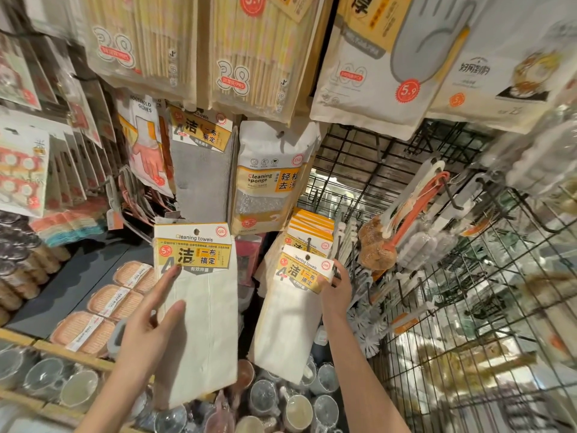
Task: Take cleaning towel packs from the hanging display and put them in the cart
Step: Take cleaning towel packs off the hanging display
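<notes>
Pinching the header card of a cleaning towel pack (298, 295) on its wire hook, the right hand (335, 292) should slide it straight off. Left hand (150, 326) holds another pack (199, 314), fingers seemingly behind it; the cart isn't visible.

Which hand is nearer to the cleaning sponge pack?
The right hand, gripping a hanging towel pack just below the cleaning sponge pack. The left hand is lower and further left.
</notes>
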`<state>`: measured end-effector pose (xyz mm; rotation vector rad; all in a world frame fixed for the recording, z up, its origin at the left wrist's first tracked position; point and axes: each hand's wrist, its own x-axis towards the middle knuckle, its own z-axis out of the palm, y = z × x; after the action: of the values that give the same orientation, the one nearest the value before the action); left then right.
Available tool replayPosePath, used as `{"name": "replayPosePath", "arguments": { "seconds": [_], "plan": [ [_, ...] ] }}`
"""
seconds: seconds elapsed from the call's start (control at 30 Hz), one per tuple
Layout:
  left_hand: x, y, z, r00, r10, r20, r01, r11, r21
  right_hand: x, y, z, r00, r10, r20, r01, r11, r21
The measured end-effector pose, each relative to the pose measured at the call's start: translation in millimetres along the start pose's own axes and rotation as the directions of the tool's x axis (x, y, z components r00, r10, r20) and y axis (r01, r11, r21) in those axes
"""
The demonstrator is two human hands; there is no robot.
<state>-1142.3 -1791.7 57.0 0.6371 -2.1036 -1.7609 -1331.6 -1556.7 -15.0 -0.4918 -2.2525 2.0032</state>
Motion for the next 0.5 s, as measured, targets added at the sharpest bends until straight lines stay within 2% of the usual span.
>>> {"name": "replayPosePath", "arguments": {
  "seconds": [0.17,0.5],
  "plan": [
    [-0.6,-0.3,2.1,1.0,0.002,0.014,-0.002,1.0,0.004,5.5,-10.0,11.7,0.998,-0.06,-0.008,0.058,0.99,-0.129],
    [-2.7,3.9,-1.4,1.0,0.016,0.001,-0.016,1.0,0.002,14.6,-12.5,18.9,0.987,-0.16,-0.013,0.154,0.967,-0.204]
  ]
}}
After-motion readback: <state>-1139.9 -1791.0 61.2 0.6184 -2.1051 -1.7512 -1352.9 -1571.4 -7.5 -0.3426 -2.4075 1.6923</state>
